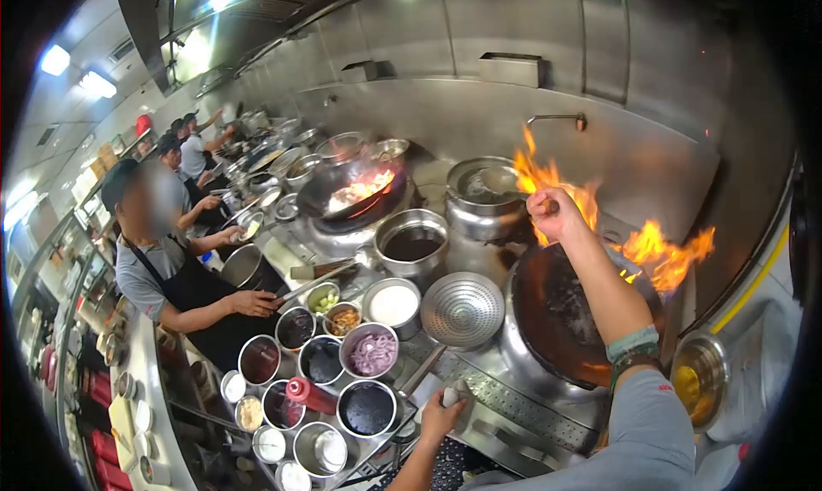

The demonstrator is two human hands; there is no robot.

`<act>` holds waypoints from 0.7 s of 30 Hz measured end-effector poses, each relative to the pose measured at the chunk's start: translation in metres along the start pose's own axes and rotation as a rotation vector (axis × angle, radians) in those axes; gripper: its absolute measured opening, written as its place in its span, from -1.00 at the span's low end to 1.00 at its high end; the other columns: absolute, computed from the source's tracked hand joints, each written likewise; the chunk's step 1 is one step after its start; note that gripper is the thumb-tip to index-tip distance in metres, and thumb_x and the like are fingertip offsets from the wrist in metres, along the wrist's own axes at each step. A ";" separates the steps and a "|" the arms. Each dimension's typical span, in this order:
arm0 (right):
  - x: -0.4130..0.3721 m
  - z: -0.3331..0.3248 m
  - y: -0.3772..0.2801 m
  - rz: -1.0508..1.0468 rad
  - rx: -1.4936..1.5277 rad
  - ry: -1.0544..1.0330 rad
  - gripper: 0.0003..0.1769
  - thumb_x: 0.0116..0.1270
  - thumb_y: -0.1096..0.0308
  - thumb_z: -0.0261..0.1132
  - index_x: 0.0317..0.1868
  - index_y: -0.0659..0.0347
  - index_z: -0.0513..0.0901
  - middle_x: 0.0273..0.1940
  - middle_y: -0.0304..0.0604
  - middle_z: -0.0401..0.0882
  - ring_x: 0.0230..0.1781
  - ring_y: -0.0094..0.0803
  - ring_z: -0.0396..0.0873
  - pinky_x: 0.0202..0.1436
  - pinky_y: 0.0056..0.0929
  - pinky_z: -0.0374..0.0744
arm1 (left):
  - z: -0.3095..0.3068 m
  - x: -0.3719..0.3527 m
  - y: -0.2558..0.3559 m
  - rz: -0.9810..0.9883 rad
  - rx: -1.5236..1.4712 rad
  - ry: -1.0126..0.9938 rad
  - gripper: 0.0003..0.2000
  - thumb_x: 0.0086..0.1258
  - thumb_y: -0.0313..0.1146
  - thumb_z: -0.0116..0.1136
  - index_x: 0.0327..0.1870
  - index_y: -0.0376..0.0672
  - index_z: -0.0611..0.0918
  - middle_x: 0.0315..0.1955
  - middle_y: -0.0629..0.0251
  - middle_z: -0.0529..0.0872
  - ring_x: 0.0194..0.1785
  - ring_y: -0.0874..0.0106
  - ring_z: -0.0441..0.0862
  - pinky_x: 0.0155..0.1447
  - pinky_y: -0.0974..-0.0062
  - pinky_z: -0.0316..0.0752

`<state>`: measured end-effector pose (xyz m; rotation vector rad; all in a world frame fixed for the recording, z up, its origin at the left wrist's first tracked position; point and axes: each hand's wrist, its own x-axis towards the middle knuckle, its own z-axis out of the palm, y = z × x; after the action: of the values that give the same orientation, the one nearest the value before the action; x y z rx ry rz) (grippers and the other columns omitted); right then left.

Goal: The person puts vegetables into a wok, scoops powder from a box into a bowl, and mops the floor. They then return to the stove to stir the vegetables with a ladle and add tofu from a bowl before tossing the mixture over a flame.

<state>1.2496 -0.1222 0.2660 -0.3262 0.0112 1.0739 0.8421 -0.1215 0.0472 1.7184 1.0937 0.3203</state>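
My right hand [552, 214] is closed around the end of a ladle handle, held up above a large wok [565, 311]. The ladle's bowl [500, 180] is over a steel pot [486, 202] behind the wok. Dark, shiny liquid shows inside the wok, and orange flames [655, 249] rise at its back and right rim. Low at the front edge of the stove, my left hand [441, 416] is wrapped around something pale, partly hidden, beside a grey cloth [463, 403]. A perforated strainer [463, 311] lies left of the wok.
Metal containers of sauces and sliced onions [373, 351] stand at the left, with a red bottle [310, 394] among them. A co-worker [184, 277] stands beyond them, near another flaming wok [351, 191]. An oil bowl [695, 380] is at the right.
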 end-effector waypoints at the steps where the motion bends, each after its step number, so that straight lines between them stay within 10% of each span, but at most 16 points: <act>1: -0.020 0.003 -0.002 -0.019 -0.009 0.003 -0.90 0.14 0.55 0.11 -0.46 0.22 0.34 -0.57 -0.25 0.34 -0.63 -0.52 0.37 -0.62 -0.58 0.30 | 0.006 0.006 -0.002 -0.010 0.081 0.004 -0.43 0.04 -0.09 0.39 0.01 -0.29 0.57 -0.12 -0.03 0.67 -0.03 0.15 0.63 0.05 0.36 0.48; 10: -0.210 0.005 0.009 -0.095 -0.092 0.067 -0.89 0.24 0.53 0.11 -0.26 0.33 0.35 -0.31 -0.15 0.40 -0.55 -0.61 0.43 -0.66 -0.66 0.27 | 0.021 0.011 -0.025 0.087 0.230 0.055 -0.20 -0.02 0.12 0.35 0.15 -0.32 0.44 0.04 -0.24 0.45 0.14 -0.10 0.41 0.20 0.18 0.36; 16: -0.291 -0.013 0.017 -0.167 -0.458 0.312 -0.91 0.19 0.52 0.16 -0.36 0.27 0.38 -0.47 -0.24 0.40 -0.58 -0.60 0.44 -0.66 -0.63 0.27 | -0.022 -0.071 -0.025 0.397 0.086 0.104 -0.24 0.09 -0.15 0.38 0.25 -0.41 0.31 0.10 -0.23 0.40 0.19 -0.09 0.33 0.28 0.17 0.25; 21: -0.330 -0.027 0.018 -0.171 -0.993 0.475 -0.91 0.16 0.48 0.20 -0.39 0.23 0.43 -0.50 -0.23 0.46 -0.61 -0.56 0.45 -0.67 -0.58 0.30 | -0.075 -0.143 -0.064 0.139 -0.004 -0.085 -0.27 0.14 -0.16 0.34 0.27 -0.41 0.31 0.19 -0.19 0.36 0.27 -0.01 0.31 0.35 0.18 0.19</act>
<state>1.0788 -0.4055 0.2902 -1.4456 -0.1276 0.7416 0.6809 -0.1847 0.0650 1.7922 0.9143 0.3331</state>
